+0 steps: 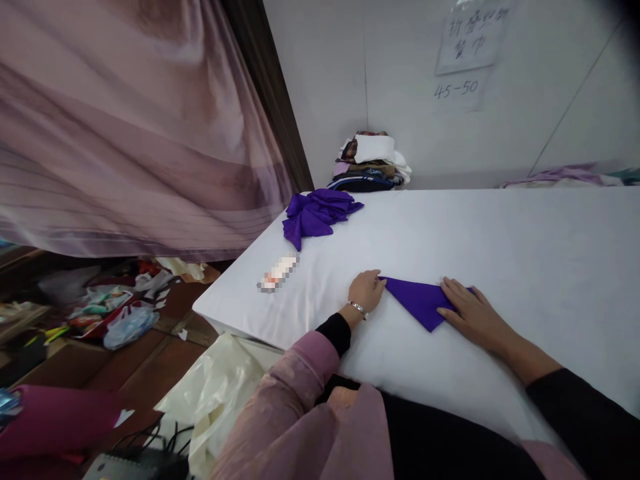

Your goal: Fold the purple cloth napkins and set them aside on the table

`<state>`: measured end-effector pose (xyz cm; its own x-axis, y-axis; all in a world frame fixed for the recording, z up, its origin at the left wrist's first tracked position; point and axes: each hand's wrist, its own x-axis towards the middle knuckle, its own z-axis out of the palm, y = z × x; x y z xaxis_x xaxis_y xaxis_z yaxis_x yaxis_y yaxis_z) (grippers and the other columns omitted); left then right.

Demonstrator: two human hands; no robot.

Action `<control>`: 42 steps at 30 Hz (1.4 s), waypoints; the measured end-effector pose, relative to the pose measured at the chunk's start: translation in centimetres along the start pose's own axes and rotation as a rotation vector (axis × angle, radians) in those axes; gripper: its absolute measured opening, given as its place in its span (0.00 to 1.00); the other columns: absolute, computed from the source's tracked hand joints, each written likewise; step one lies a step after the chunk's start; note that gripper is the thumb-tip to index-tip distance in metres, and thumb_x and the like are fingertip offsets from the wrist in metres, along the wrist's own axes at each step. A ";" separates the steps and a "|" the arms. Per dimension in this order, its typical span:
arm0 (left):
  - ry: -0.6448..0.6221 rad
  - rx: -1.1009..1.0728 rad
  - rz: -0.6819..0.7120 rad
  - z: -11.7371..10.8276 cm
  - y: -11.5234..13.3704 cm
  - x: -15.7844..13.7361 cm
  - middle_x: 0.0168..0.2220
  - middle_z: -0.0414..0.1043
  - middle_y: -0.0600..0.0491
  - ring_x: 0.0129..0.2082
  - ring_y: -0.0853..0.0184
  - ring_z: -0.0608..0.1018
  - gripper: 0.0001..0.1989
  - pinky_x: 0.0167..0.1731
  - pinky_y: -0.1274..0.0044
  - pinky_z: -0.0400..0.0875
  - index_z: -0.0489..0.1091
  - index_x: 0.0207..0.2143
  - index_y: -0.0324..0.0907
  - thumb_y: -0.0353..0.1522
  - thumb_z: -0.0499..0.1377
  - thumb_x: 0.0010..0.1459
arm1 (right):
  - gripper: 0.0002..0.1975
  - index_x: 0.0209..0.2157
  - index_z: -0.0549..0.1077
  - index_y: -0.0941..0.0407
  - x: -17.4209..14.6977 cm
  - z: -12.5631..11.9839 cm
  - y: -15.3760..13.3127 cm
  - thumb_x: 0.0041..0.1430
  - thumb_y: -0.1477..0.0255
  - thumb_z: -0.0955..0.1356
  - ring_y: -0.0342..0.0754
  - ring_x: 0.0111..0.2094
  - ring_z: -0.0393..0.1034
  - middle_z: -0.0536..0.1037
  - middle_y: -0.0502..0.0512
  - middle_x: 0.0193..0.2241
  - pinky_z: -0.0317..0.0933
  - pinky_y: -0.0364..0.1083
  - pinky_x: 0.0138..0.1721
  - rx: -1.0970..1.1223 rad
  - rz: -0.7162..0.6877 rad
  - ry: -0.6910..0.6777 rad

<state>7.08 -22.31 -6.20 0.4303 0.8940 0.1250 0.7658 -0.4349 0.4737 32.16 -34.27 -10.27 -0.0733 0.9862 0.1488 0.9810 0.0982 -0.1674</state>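
Note:
A purple cloth napkin [417,299], folded into a triangle with one point toward me, lies on the white-covered table [530,247]. At its left corner is my left hand [367,291], wearing a bracelet, its fingers pinched together on the tip. My right hand [467,312] rests flat across the right end of the napkin with its fingers stretched out, hiding part of that end. Farther back at the left edge sits a crumpled heap of purple cloths [323,212]. Between the heap and my left arm lies a small blurred-out item [279,273].
Folded clothes [370,163] are stacked behind the table's far edge, against the grey wall. A pink curtain [140,120] hangs at left. Below it are bags and clutter [130,320] on the floor. A whitish plastic bag [215,380] stands by the table's near left side.

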 end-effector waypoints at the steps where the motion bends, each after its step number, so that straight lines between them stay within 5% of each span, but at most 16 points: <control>1: -0.009 -0.024 -0.014 0.1 0.2 0.3 0.44 0.73 0.52 0.44 0.64 0.73 0.16 0.46 0.72 0.68 0.68 0.48 0.43 0.38 0.52 0.60 | 0.35 0.64 0.47 0.55 0.0 0.0 0.0 0.61 0.52 0.53 0.54 0.63 0.44 0.52 0.57 0.63 0.42 0.59 0.60 0.000 -0.004 0.005; 7: -0.048 -0.135 -0.086 0.5 0.2 2.3 0.37 0.75 0.56 0.37 0.67 0.75 0.06 0.37 0.76 0.70 0.72 0.34 0.45 0.33 0.55 0.57 | 0.34 0.64 0.46 0.52 0.3 0.0 0.1 0.61 0.51 0.53 0.56 0.62 0.47 0.55 0.57 0.62 0.44 0.61 0.59 0.008 -0.027 0.030; 15: 0.027 -0.098 -0.115 -0.7 -1.4 3.7 0.39 0.74 0.52 0.41 0.65 0.74 0.08 0.42 0.74 0.69 0.72 0.36 0.43 0.31 0.52 0.59 | 0.36 0.65 0.45 0.53 4.0 0.2 -1.1 0.60 0.50 0.53 0.58 0.62 0.48 0.56 0.60 0.62 0.44 0.62 0.59 0.024 -0.051 0.011; 19: 0.103 0.002 0.072 -0.3 0.2 1.9 0.51 0.68 0.49 0.53 0.63 0.67 0.15 0.53 0.69 0.60 0.67 0.48 0.42 0.36 0.52 0.61 | 0.36 0.65 0.45 0.54 4.3 0.5 -1.3 0.60 0.50 0.53 0.57 0.62 0.47 0.55 0.60 0.62 0.43 0.61 0.59 0.016 -0.055 0.023; 24: -0.127 0.188 0.449 1.9 3.0 -1.2 0.63 0.50 0.46 0.64 0.60 0.50 0.33 0.61 0.63 0.46 0.51 0.61 0.41 0.50 0.45 0.60 | 0.36 0.64 0.49 0.57 4.1 0.4 -1.3 0.61 0.50 0.52 0.54 0.62 0.46 0.54 0.62 0.62 0.42 0.61 0.59 0.007 -0.051 0.010; 28: -0.259 0.276 0.471 2.5 3.2 -1.6 0.65 0.45 0.44 0.65 0.58 0.45 0.41 0.61 0.60 0.41 0.46 0.63 0.39 0.56 0.40 0.57 | 0.35 0.63 0.49 0.56 4.0 0.0 -1.3 0.61 0.51 0.52 0.54 0.63 0.44 0.53 0.60 0.63 0.40 0.62 0.59 0.013 -0.034 -0.008; 37: -0.262 0.246 0.487 2.4 2.8 -1.3 0.65 0.44 0.44 0.65 0.57 0.45 0.44 0.61 0.60 0.39 0.45 0.63 0.37 0.59 0.40 0.54 | 0.33 0.64 0.47 0.52 2.9 -1.0 1.5 0.62 0.52 0.51 0.55 0.63 0.43 0.52 0.57 0.63 0.39 0.63 0.60 0.005 0.064 -0.049; 42: -0.274 0.222 0.483 2.4 2.7 -1.2 0.65 0.43 0.45 0.65 0.57 0.44 0.46 0.62 0.61 0.37 0.46 0.63 0.37 0.60 0.41 0.52 | 0.33 0.64 0.48 0.56 2.7 -1.5 3.7 0.63 0.54 0.51 0.55 0.62 0.46 0.55 0.59 0.62 0.45 0.59 0.60 0.094 0.276 0.027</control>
<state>9.73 -24.81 -7.16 0.8399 0.5415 0.0371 0.5214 -0.8239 0.2223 35.83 -31.47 -9.03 0.2002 0.9735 0.1105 0.9422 -0.1604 -0.2942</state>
